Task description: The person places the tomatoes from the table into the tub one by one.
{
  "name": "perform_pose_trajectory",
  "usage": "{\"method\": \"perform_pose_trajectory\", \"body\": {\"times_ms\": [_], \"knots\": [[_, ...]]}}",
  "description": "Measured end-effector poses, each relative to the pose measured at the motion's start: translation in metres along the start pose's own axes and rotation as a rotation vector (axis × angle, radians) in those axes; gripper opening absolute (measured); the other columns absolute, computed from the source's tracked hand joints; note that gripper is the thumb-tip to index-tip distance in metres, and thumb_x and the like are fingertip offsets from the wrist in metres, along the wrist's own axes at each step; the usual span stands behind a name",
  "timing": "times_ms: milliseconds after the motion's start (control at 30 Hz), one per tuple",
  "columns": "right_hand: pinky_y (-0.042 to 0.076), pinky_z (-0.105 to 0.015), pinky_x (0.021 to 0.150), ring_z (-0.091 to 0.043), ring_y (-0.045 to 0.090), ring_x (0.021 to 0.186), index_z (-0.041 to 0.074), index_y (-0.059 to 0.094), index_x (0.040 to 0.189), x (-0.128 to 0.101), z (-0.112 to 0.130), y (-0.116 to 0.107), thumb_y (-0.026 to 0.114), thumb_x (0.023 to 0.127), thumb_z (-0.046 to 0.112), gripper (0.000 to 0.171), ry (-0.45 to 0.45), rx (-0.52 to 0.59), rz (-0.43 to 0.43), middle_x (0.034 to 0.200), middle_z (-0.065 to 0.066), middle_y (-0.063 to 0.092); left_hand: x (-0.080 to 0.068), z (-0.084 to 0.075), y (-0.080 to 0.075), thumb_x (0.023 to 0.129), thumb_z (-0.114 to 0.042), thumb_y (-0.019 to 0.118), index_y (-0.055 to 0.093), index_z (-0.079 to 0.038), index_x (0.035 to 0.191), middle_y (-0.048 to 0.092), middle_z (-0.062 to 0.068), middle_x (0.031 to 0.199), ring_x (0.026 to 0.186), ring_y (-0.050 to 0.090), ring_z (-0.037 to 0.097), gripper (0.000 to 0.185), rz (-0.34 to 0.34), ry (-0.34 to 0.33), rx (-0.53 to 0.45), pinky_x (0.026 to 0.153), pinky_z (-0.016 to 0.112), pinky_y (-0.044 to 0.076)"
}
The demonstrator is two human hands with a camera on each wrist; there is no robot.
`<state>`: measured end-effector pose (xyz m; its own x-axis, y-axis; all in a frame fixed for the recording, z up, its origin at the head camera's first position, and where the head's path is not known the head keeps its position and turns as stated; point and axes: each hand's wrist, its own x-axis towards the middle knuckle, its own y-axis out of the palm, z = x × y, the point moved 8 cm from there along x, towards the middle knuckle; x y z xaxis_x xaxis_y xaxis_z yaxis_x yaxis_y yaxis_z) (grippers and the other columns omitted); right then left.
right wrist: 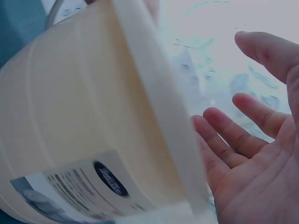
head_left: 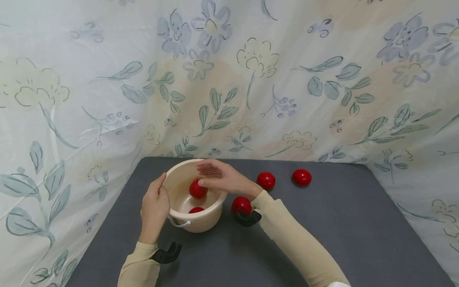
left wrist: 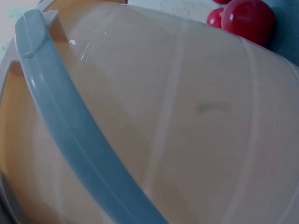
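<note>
A cream bucket (head_left: 204, 221) stands tilted toward me on the dark table, its pale handle (head_left: 181, 223) hanging at the front. My left hand (head_left: 155, 209) grips the bucket's left rim. Above its right rim hovers my right hand (head_left: 227, 179), fingers and thumb spread apart. The right wrist view shows that palm (right wrist: 261, 182) with nothing in it, beside the bucket's label (right wrist: 88, 186). Inside the bucket are a glossy red ball (head_left: 197, 189), just below the right thumb, and another red ball (head_left: 196, 209), partly hidden by the front rim.
On the table (head_left: 340, 223), a red ball (head_left: 241, 205) lies right of the bucket by my right wrist. Farther back are a second red ball (head_left: 266, 181) and a third red ball (head_left: 302, 177). A floral cloth (head_left: 251, 79) hangs behind and along both sides.
</note>
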<state>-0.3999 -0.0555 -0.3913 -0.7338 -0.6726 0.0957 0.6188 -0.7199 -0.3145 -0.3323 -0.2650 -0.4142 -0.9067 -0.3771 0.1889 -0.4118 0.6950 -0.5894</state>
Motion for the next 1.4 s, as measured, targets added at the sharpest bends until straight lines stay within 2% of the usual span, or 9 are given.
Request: {"method": "perform_pose_trajectory", "body": {"times_ms": [167,300,400,500,567,700,900,1167,1400], "knots": [[0.048,-0.046,0.111,-0.021,0.058,0.13,0.02,0.055,0.141,-0.032,-0.008,-0.036,0.068,0.097,0.026,0.046,-0.025,0.126,-0.182,0.142,-0.007,0.06,-0.001,-0.002,0.006,0.109,-0.026,0.029,0.051,-0.022,0.151,0.049,0.007,0.156,0.145,0.044,0.034,0.047,0.017,-0.005,-0.01,0.108,0.067,0.037],[0.045,-0.049,0.113,-0.031,0.058,0.132,0.017,0.058,0.137,-0.055,-0.028,-0.062,0.065,0.099,0.026,0.039,-0.024,0.237,-0.338,0.14,-0.014,0.061,0.0,-0.002,0.002,0.109,-0.029,0.028,0.051,-0.024,0.151,0.048,0.006,0.157,0.146,0.042,0.035,0.048,0.018,-0.035,-0.01,0.108,0.069,0.034],[0.044,-0.047,0.115,-0.028,0.058,0.132,0.016,0.059,0.135,-0.068,-0.048,-0.074,0.066,0.099,0.029,0.039,0.017,0.226,-0.421,0.139,-0.014,0.063,0.0,-0.001,0.001,0.108,-0.03,0.027,0.051,-0.025,0.15,0.048,0.006,0.157,0.147,0.041,0.036,0.048,0.017,-0.054,-0.017,0.108,0.069,0.032],[0.047,-0.043,0.113,-0.018,0.06,0.129,0.019,0.06,0.135,-0.075,-0.067,-0.079,0.067,0.098,0.032,0.04,0.059,0.194,-0.459,0.139,-0.012,0.063,0.001,0.001,0.0,0.108,-0.031,0.027,0.051,-0.026,0.15,0.048,0.006,0.157,0.147,0.041,0.036,0.049,0.013,-0.064,-0.02,0.109,0.069,0.032],[0.047,-0.043,0.112,-0.018,0.06,0.129,0.018,0.059,0.136,-0.077,-0.075,-0.08,0.068,0.098,0.031,0.041,0.062,0.195,-0.465,0.139,-0.01,0.063,0.001,0.001,0.0,0.108,-0.031,0.027,0.051,-0.026,0.15,0.048,0.005,0.157,0.147,0.04,0.035,0.049,0.011,-0.067,-0.02,0.11,0.068,0.032],[0.045,-0.049,0.114,-0.029,0.056,0.134,0.018,0.057,0.138,-0.077,-0.089,-0.077,0.07,0.096,0.03,0.046,0.096,0.13,-0.435,0.142,-0.008,0.06,0.0,0.001,0.001,0.108,-0.031,0.028,0.051,-0.026,0.15,0.048,0.005,0.157,0.148,0.04,0.034,0.049,0.015,-0.075,-0.023,0.112,0.066,0.032],[0.037,-0.059,0.117,-0.041,0.041,0.144,0.019,0.046,0.149,-0.075,-0.123,-0.059,0.072,0.092,0.035,0.065,0.183,0.031,-0.271,0.156,-0.013,0.045,-0.001,-0.001,0.001,0.108,-0.029,0.029,0.052,-0.023,0.15,0.049,0.008,0.157,0.147,0.041,0.034,0.048,0.007,-0.066,-0.037,0.113,0.066,0.032],[0.04,-0.062,0.113,-0.037,0.041,0.143,0.016,0.044,0.151,-0.074,-0.158,-0.039,0.075,0.087,0.038,0.074,0.239,0.06,-0.142,0.157,-0.01,0.044,-0.002,0.001,0.001,0.108,-0.028,0.03,0.052,-0.021,0.15,0.048,0.009,0.157,0.147,0.041,0.034,0.048,0.01,-0.064,-0.045,0.116,0.064,0.032],[0.042,-0.057,0.114,-0.025,0.038,0.14,0.027,0.044,0.151,-0.077,-0.17,-0.025,0.08,0.082,0.042,0.079,0.321,0.019,-0.019,0.153,0.0,0.046,-0.001,0.0,0.001,0.108,-0.025,0.032,0.053,-0.019,0.149,0.049,0.01,0.156,0.147,0.041,0.035,0.047,0.0,-0.047,-0.048,0.115,0.065,0.032]]}}
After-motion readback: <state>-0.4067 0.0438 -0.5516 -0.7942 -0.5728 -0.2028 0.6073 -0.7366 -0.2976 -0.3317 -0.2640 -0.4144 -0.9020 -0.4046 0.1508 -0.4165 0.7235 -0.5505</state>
